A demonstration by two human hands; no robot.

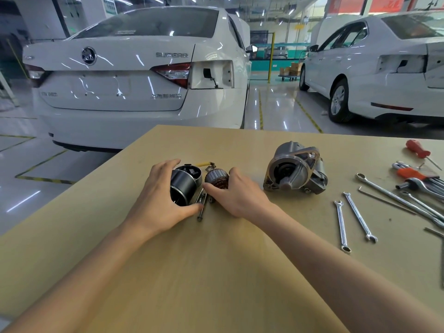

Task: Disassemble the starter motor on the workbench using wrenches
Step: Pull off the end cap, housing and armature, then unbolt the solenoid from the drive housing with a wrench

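I see my left hand [159, 195] curled round the black motor casing [183, 187], which lies on its side on the tan bench [216, 272]; fingers over the top, thumb under its near end, clamped on it. At the casing's 3 o'clock, touching or nearly so, sits the copper-wound armature [217, 179], and my right hand [242, 194] grips it, thumb pressed to its near side and fingers wrapped behind. A yellow-sleeved lead [204, 164] shows at 12 o'clock from the armature. Long bolts [201, 205] lie on the bench between my two thumbs.

At 3 o'clock from my right hand, well apart, the silver nose housing [296, 169] of the starter stands on the bench, its round opening facing me. Further out at 3 to 4 o'clock lie two combination wrenches [358, 217] side by side, more wrenches [398, 198] beyond them, and a red-handled screwdriver [418, 150] at the bench's far right. A white car [134, 78] stands at 12 o'clock behind the bench.
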